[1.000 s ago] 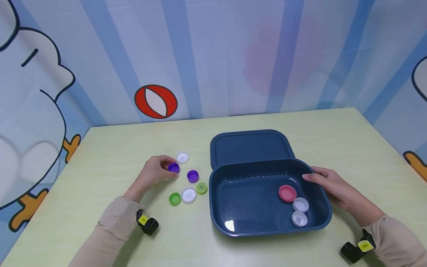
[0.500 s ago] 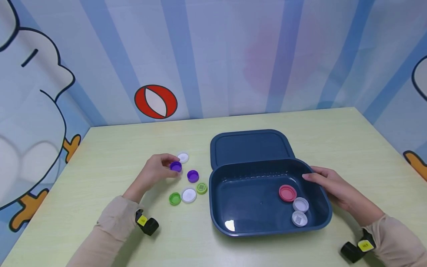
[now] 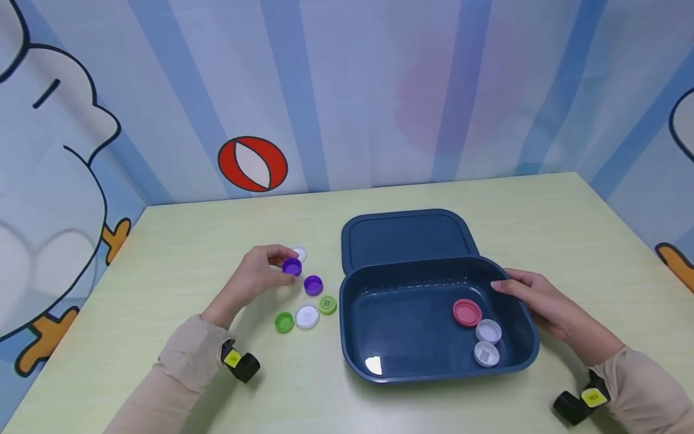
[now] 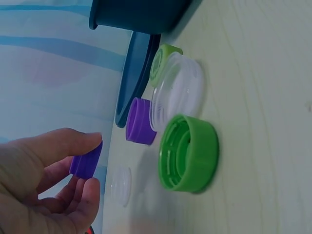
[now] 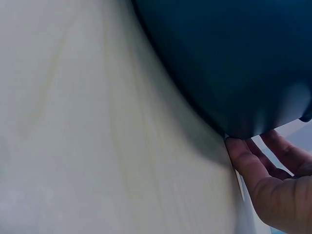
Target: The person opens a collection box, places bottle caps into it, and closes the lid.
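Purple cap (image 3: 291,267) held clear of the table (image 3: 190,241), pinched between thumb and fingers of the left hand (image 3: 253,274), near a white cap (image 3: 300,254). Advised: even pressure on the side wall, and clearance over the second purple cap (image 3: 313,286) beside it. Right hand (image 3: 537,296) grips the blue container (image 3: 390,331) at its right end, thumb over the edge. Against the earlier frame, the held cap sits further right; the container is unmoved

Fun backdrop (image 3: 368,90) behind a pale table (image 3: 547,232)
Got blue stripes (image 3: 293,90), a red-and-white ball (image 3: 252,164), some orange cartoon feet (image 3: 46,342)
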The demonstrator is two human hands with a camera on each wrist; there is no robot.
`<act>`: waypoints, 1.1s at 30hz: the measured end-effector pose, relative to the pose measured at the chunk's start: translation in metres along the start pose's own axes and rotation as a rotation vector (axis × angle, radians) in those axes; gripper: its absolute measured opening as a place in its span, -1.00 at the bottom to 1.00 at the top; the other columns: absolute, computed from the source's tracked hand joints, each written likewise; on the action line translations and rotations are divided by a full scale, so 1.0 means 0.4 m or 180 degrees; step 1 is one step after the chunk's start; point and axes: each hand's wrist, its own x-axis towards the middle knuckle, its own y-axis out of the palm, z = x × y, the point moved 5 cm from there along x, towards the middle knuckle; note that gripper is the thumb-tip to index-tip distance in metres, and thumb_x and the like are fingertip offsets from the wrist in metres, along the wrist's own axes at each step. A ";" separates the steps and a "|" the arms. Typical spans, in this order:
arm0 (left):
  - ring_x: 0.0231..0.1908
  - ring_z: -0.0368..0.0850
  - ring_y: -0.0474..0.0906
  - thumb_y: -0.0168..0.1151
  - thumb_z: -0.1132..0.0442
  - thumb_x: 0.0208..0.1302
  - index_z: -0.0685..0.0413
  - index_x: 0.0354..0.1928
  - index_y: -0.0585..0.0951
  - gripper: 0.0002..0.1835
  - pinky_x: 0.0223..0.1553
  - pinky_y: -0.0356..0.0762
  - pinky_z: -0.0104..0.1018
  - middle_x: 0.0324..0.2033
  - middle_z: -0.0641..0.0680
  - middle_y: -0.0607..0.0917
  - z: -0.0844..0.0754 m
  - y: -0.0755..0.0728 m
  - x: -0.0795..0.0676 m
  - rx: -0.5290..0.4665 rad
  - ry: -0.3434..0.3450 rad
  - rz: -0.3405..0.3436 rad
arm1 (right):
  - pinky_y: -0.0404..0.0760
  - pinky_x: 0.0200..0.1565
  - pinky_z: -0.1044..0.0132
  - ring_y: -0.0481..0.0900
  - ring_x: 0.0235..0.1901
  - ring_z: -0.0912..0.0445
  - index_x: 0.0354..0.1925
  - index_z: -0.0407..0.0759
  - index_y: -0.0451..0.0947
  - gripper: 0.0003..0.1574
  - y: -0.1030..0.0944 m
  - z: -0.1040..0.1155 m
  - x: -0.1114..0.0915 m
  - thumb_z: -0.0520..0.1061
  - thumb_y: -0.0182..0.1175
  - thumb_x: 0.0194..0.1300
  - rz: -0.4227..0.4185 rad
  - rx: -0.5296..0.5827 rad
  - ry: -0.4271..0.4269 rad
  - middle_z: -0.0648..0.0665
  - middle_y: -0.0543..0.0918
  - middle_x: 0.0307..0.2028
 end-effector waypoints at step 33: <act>-0.10 0.01 0.50 0.40 0.38 0.00 0.18 -0.02 0.59 -0.58 -0.28 0.60 -0.26 -0.17 0.10 0.62 -0.183 0.057 -0.025 0.0209 0.0643 0.0281 | 0.59 -0.11 0.25 0.56 -0.18 0.19 0.32 -0.50 0.03 -0.18 0.000 -0.006 0.009 0.05 -0.02 0.38 -0.0021 -0.0027 0.0060 -0.20 0.54 0.02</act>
